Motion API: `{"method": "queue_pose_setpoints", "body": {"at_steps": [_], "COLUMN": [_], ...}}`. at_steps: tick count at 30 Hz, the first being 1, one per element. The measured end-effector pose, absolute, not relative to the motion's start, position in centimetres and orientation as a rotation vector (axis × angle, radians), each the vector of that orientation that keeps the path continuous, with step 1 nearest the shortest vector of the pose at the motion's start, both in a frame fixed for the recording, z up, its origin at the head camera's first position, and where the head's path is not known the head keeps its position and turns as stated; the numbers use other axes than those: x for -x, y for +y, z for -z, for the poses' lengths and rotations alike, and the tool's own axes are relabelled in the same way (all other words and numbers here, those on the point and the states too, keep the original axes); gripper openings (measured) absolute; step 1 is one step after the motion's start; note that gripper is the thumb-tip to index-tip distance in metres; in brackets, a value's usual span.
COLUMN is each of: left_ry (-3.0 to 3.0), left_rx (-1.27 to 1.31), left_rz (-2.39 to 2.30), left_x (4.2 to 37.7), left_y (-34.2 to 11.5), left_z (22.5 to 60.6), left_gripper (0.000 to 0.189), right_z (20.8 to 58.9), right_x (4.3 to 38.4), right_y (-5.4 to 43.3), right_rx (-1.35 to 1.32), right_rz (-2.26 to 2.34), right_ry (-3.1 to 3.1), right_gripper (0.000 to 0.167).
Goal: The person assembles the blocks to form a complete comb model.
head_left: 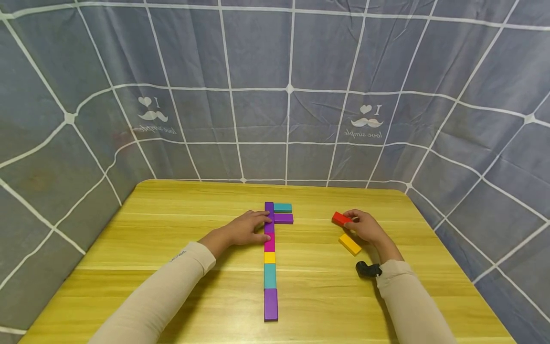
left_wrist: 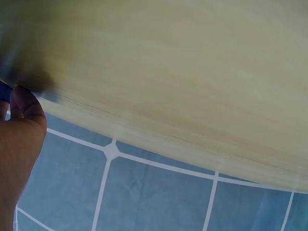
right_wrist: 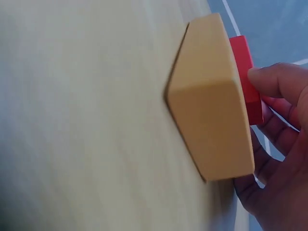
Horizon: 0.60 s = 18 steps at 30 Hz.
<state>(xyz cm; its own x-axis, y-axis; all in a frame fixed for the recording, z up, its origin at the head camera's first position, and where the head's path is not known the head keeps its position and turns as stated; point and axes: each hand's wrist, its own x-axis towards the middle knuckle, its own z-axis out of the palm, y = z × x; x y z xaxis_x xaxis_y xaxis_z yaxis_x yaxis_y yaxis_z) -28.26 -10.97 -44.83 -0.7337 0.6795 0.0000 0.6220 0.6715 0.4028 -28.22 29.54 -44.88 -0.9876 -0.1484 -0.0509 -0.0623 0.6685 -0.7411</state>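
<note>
My right hand (head_left: 365, 225) pinches a red block (head_left: 341, 218) between thumb and fingers at the right of the table. In the right wrist view, a yellow block (right_wrist: 211, 110) lies in front of that red block (right_wrist: 244, 72) and partly hides it. My left hand (head_left: 246, 228) rests at the upper part of a straight column of blocks, its fingers on a purple block (head_left: 269, 228) and its thumb at the magenta block (head_left: 269, 244). Below follow a yellow block (head_left: 269, 258), a teal block (head_left: 269, 276) and a purple block (head_left: 270, 305).
From the column's top, a teal block (head_left: 282, 208) and a purple block (head_left: 283, 219) stick out to the right. A black wrist camera (head_left: 367, 270) sits at the right cuff. Behind the wooden table (head_left: 172, 200) hangs a grey curtain (head_left: 258, 57) with white lines.
</note>
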Motion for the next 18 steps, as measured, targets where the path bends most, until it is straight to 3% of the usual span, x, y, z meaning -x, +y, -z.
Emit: {"method": "queue_pose_setpoints", "body": {"at_steps": [18], "left_ry": [2.734], "left_rx": [-1.069], "left_rz": [-0.579], "left_x": [28.3], "left_y": [-10.8], "left_z": [44.9], "left_gripper": [0.060], "right_z": [43.1], "right_x": [28.1], "right_y": [24.9], "right_rx": [0.301], "right_rz": [1.328], "right_ry": [2.762], "right_gripper": [0.031]}}
